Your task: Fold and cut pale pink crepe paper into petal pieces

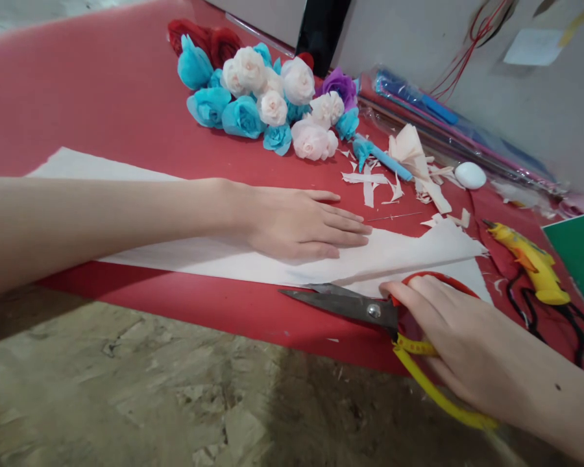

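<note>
From where I stand, a white sheet (253, 264) runs along the near side of the red surface (102, 110), partly hidden under the left forearm (102, 227). It looks light, soft and easily creased, so a broad, flat hold suits it: the left hand (304, 224) rests palm down, fingers slightly spread. Next, scissors (350, 305), probably heavy and rigid, best taken by the handles, where the right hand (455, 321) curls around them. Some of its fingers are hidden; whether sheet lies between the blades, I can't tell.
</note>
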